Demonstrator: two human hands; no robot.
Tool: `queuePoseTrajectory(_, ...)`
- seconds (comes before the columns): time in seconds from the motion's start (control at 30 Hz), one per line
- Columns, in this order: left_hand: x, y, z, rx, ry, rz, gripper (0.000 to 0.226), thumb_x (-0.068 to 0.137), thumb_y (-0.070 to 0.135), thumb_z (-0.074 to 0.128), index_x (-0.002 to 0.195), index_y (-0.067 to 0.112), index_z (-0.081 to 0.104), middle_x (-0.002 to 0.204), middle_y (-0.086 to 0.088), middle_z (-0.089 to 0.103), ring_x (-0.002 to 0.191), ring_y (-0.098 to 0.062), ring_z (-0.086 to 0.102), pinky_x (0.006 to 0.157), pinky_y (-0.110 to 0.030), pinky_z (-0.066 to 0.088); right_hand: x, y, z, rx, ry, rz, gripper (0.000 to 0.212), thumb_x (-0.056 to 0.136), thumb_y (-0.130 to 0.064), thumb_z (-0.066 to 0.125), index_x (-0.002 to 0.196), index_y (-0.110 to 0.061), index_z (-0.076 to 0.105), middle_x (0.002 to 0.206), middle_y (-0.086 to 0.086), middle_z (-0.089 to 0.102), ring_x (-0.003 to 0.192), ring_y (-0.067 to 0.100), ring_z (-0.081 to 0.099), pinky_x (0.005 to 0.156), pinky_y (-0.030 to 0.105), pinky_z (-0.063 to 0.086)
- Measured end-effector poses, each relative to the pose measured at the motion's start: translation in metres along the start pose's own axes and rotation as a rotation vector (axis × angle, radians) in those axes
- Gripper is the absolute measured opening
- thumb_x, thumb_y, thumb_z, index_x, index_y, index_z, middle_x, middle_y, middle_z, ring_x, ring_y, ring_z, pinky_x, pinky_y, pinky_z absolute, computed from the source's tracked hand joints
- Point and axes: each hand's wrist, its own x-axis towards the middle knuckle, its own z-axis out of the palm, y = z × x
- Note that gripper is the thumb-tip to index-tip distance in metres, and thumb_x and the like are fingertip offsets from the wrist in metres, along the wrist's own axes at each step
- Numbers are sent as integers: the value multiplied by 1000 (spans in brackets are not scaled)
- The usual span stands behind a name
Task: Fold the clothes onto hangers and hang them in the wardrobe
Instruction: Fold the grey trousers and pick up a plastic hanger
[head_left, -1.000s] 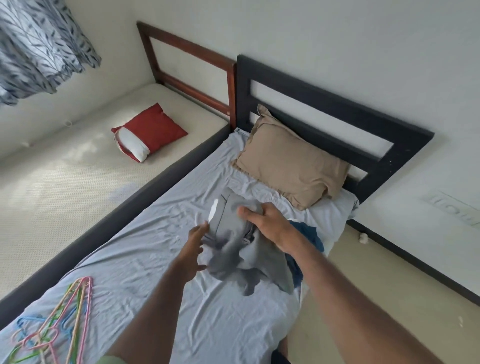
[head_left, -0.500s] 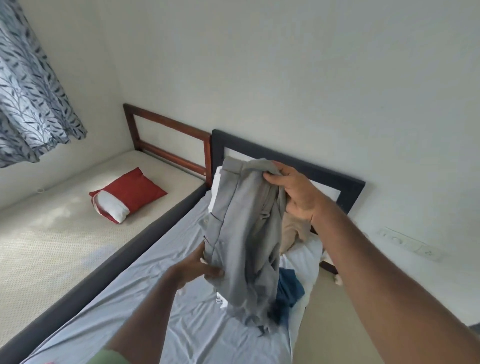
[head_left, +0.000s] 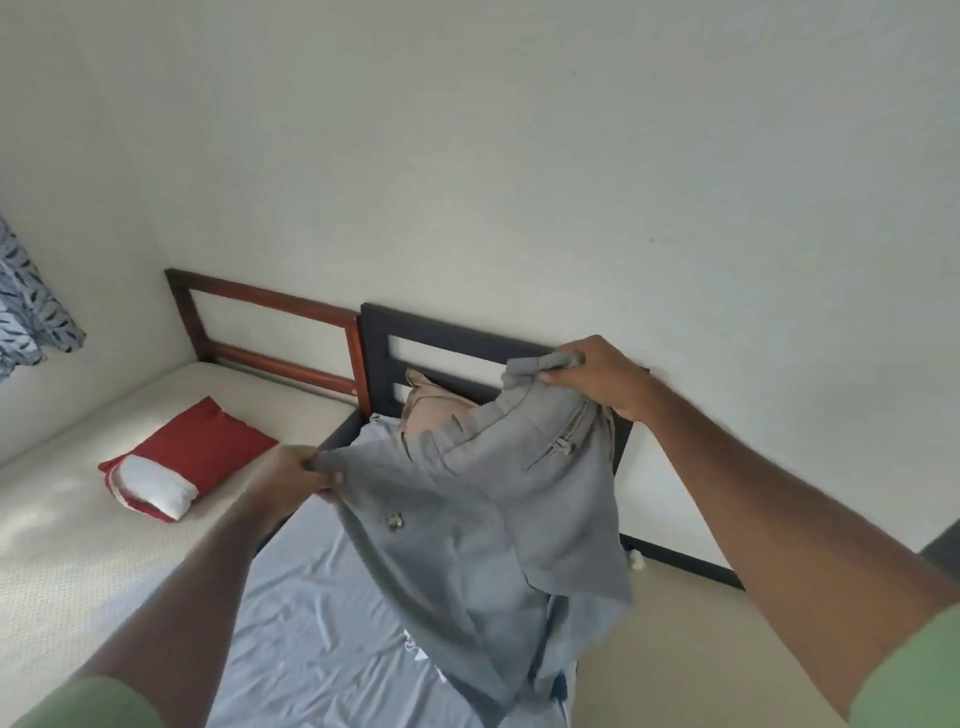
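trousers (head_left: 483, 519) above bed (head_left: 311, 613) | pillow (head_left: 431, 415) behind trousers | cushion (head_left: 192, 457) on left mattress (head_left: 67, 545)

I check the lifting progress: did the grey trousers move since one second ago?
Yes. The grey trousers went up off the sheet; both hands now hold them spread above the bed.

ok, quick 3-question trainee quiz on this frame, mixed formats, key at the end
1. True or false: both hands grip the grey trousers, held up above the bed.
2. Which hand is higher? A) left hand B) right hand C) level
3. Fill in: the red pillow lies on the ___ mattress, to the person's left.

Key: 1 true; 2 B; 3 cream
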Motion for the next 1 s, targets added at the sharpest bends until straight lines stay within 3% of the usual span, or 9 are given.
queuePoseTrajectory(0.13, 9, 27, -54, -28, 200, 113, 19, 74, 6, 85, 73, -2, 68, 61, -7, 64, 60, -18, 54, 61, -31, 41, 4, -1, -20, 162, 45, -2, 14, 97, -10, 66, 102, 2, 67, 93, 11, 66, 88, 22, 62, 77, 32, 47)
queuePoseTrajectory(0.33, 18, 58, -102, -4, 255, 254, 14, 87, 4, 75, 88, -3, 63, 79, -22, 58, 73, -27, 53, 64, -45, 50, 9, -24, 0, 250, -139, 10, 42, 94, 15, 44, 118, -13, 63, 105, 9, 67, 95, 20, 65, 83, 32, 54)
queuePoseTrajectory(0.4, 18, 63, -112, -4, 280, 240, 16, 92, 5, 69, 96, -8, 60, 91, -27, 58, 80, -29, 57, 72, -53, 56, 12, -29, 8, 352, -193, 21, 28, 96, 7, 53, 113, -11, 66, 103, 6, 72, 95, 20, 69, 79, 29, 55)
queuePoseTrajectory(0.47, 13, 68, -119, -81, 248, 239, 11, 94, -1, 65, 95, -7, 55, 91, -21, 55, 83, -30, 57, 70, -46, 55, 14, -32, 15, 326, -255, 29, 16, 96, -9, 67, 111, -7, 69, 103, 7, 76, 96, 22, 73, 78, 29, 57)
queuePoseTrajectory(0.6, 12, 81, -140, -298, 198, 212, 21, 91, -6, 67, 95, 13, 62, 93, -17, 60, 75, -23, 63, 63, -30, 56, 26, -33, 17, 429, -182, 69, 27, 85, -30, 77, 102, -9, 72, 93, 3, 78, 90, 20, 73, 67, 25, 58)
queuePoseTrajectory(0.7, 17, 101, -162, -550, -17, 158, 24, 90, -5, 60, 110, 8, 64, 102, -15, 65, 76, -13, 71, 68, -21, 60, 47, -29, 4, 690, -148, 90, 27, 88, -36, 72, 100, -13, 74, 94, 4, 78, 85, 16, 75, 67, 26, 60)
queuePoseTrajectory(0.87, 66, 121, -178, -81, -248, -50, 27, 86, 2, 69, 111, -7, 70, 108, -20, 73, 100, -29, 66, 92, -36, 57, 94, -6, -15, 499, -273, 149, 45, 85, -39, 72, 115, -5, 70, 106, 9, 76, 93, 18, 72, 79, 31, 59)
queuePoseTrajectory(0.97, 115, 130, -144, 354, -46, -21, 5, 85, 3, 76, 84, -1, 73, 82, -13, 66, 80, -26, 57, 68, -29, 47, 144, 28, -23, -52, -205, 135, 36, 93, -42, 70, 107, -9, 73, 103, 6, 74, 95, 23, 67, 85, 38, 51)
queuePoseTrajectory(1.0, 130, 134, -128, 473, 38, 0, 13, 83, 4, 77, 74, 3, 69, 74, -8, 61, 73, -22, 55, 61, -27, 40, 161, 38, -23, -245, -128, 113, 31, 95, -40, 68, 102, -11, 74, 102, 5, 73, 97, 25, 66, 84, 38, 49)
